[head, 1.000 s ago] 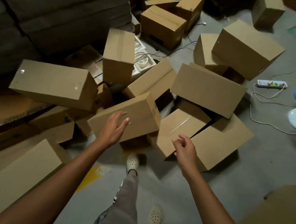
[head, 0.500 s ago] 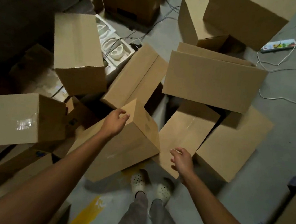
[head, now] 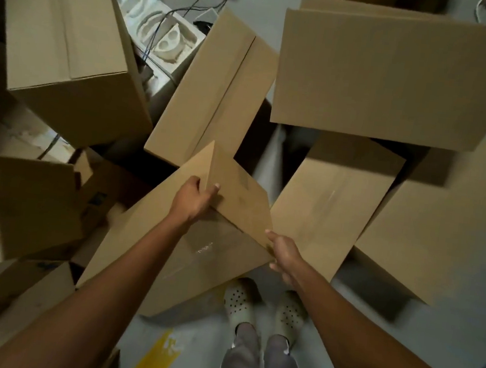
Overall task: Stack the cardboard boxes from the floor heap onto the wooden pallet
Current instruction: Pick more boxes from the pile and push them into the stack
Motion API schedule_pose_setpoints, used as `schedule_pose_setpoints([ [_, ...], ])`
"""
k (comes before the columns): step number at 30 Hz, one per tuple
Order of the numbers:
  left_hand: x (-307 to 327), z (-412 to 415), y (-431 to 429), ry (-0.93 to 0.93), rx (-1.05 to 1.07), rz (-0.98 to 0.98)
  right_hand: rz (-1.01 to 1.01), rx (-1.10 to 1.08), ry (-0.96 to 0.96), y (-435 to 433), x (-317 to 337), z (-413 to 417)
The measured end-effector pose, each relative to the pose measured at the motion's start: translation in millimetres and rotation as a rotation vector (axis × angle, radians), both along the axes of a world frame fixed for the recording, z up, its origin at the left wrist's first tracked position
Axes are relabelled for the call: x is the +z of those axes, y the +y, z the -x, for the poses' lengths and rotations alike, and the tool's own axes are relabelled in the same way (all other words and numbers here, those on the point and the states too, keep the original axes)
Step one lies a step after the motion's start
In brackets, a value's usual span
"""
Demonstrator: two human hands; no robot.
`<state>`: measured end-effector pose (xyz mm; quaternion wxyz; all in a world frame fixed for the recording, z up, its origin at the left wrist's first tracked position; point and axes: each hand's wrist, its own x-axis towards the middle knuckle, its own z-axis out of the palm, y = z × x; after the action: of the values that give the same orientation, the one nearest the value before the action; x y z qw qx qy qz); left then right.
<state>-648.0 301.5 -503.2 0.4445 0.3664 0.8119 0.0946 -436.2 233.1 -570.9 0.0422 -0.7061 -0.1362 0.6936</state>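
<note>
Now we are taking hold of the tilted cardboard box (head: 218, 273) at the centre of the floor heap, just above our clogs (head: 242, 305) at 6 o'clock. Our left hand (head: 194, 198) is clamping its raised ridge between thumb and fingers. Our right hand (head: 284, 254) is touching its 4 o'clock corner; whether those fingers are curling underneath we cannot tell.

We can't see the palm side of the right hand (head: 285, 254), hidden behind the corner of the tilted box (head: 169, 254), the taped box (head: 25, 207) runs off the left edge, the big box (head: 394, 76) off the right edge, and the far-right box (head: 439, 232) is motion-blurred.
</note>
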Motion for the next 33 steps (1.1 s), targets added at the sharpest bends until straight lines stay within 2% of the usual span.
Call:
schedule_pose_setpoints([
  [3,9.8,7.7,-15.9,0.006,0.018,0.007,0.116,-0.133,0.097,-1.1,21.1,-3.3],
  [7,48.4,22.2,-34.1,-0.128,0.113,0.012,0.146,-0.213,0.133,-22.2,63.2,-13.8],
  [13,133.9,23.2,-68.6,-0.222,0.19,0.009,0.094,-0.013,0.104,-48.9,131.0,-16.1],
  [20,258.4,5.5,-76.1,-0.242,0.214,-0.177,-0.169,0.011,0.064,-60.5,237.7,-24.2],
  [27,378.9,-11.3,-111.7,-0.259,0.186,-0.346,-0.373,-0.294,0.056,-78.9,349.7,-28.1],
  [33,434.9,-11.1,-161.2,-0.327,0.131,-0.432,-0.583,-0.37,-0.052,-129.1,423.7,-36.7],
])
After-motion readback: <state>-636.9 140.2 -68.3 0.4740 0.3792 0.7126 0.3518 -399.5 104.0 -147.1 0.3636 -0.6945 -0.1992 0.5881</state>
